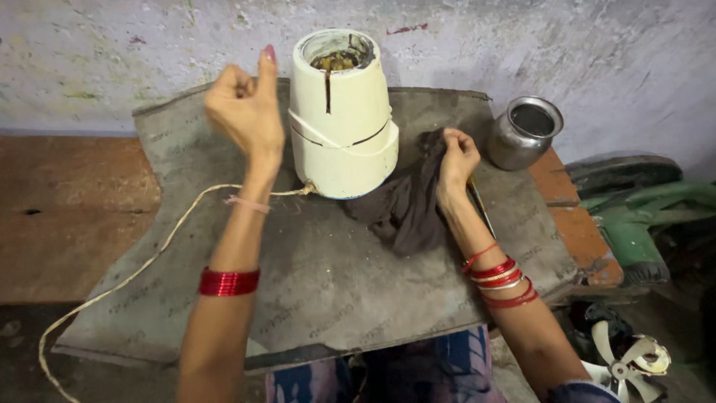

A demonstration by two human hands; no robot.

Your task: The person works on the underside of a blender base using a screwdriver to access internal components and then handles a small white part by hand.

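Note:
A cream-coloured mixer base stands on a grey board, cracked down its front, with a cream cord trailing off to the left. My left hand is raised beside its left side, fingers curled and thumb up, holding nothing I can see. To the right of the base, my right hand pinches the top of a dark brown cloth that lies bunched on the board. A thin dark tool lies partly under my right wrist.
A small steel pot stands at the board's right rear corner. A brown bench runs left, against a worn pale wall. A green object and white fan blades sit lower right.

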